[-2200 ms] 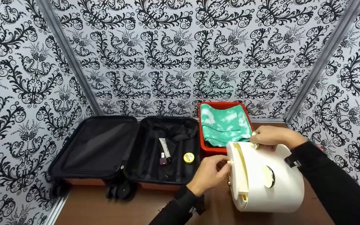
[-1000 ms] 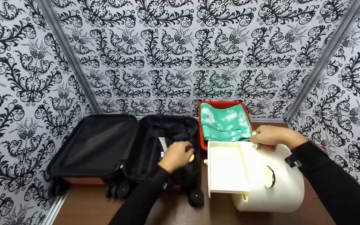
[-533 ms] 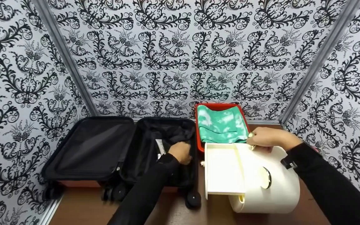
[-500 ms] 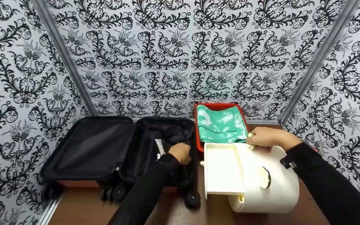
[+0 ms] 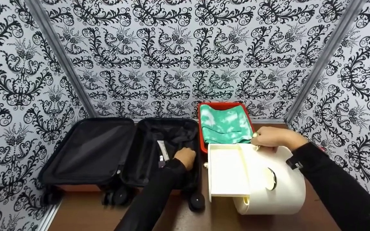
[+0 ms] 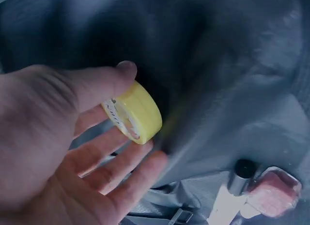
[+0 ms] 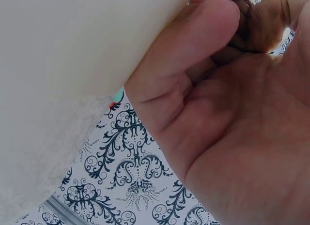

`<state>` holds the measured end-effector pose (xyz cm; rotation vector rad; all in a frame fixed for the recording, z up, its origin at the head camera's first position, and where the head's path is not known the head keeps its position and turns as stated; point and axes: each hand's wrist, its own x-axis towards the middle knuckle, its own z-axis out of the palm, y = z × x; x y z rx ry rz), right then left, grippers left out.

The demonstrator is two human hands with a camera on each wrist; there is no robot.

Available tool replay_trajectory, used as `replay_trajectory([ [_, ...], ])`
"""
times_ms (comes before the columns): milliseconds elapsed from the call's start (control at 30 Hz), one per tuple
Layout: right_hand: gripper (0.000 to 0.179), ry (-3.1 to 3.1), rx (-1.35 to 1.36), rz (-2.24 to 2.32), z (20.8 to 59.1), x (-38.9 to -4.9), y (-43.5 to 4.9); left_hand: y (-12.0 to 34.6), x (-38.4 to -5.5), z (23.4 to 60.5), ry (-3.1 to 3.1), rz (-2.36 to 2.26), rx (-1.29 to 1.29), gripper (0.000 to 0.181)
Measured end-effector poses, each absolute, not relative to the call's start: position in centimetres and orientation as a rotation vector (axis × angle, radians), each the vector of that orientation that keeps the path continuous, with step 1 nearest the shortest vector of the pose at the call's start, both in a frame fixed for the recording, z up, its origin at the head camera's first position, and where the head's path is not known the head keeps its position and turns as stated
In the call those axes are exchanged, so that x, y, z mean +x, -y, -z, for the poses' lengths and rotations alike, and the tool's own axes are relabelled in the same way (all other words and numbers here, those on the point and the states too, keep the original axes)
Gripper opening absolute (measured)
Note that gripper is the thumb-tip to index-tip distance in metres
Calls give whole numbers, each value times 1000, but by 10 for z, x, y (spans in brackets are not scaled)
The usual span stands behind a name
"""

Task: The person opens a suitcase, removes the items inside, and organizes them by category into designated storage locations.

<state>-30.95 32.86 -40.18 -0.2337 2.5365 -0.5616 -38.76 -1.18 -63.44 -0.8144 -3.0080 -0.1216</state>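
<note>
Down in the right half of the open suitcase [image 5: 132,173], my left hand [image 5: 185,158] pinches a small round yellow tin [image 6: 140,113] between thumb and fingers. In the head view that hand hides the tin. Close to it lie a white tube [image 5: 163,150] with a black cap and a nail polish bottle [image 5: 161,163]. My right hand [image 5: 270,137] grips a pale gold handle [image 5: 255,141] on top of a white rounded storage box [image 5: 281,199]. Out of the box's left side extends a white drawer [image 5: 228,173], with nothing visible in it.
A red tray [image 5: 202,141] holding a folded green and white cloth [image 5: 225,125] stands behind the white box. The suitcase's other half [image 5: 88,150] lies open at the left. Patterned walls [image 5: 159,64] enclose the brown table [image 5: 85,211] at the back and sides.
The drawer, nearly shut at first, has been pulled out to the left. My left hand left its knob, moved into the suitcase and took hold of the yellow tin. My right hand stayed on the handle.
</note>
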Motion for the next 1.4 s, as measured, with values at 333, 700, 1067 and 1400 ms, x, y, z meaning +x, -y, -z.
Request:
replay_trajectory([
  [333, 29, -2544, -232, 568, 401, -309, -328, 7, -365, 495, 2665, 561, -1013, 8],
  [700, 29, -2551, -241, 571, 398, -308, -327, -33, -291, 423, 2729, 478, -1298, 29],
  [1067, 35, -2535, -249, 576, 402, -307, -327, -59, -265, 453, 2651, 135, -1396, 21],
  [1400, 31, -2556, -262, 558, 402, -308, -327, -67, -260, 469, 2628, -25, -1337, 22],
])
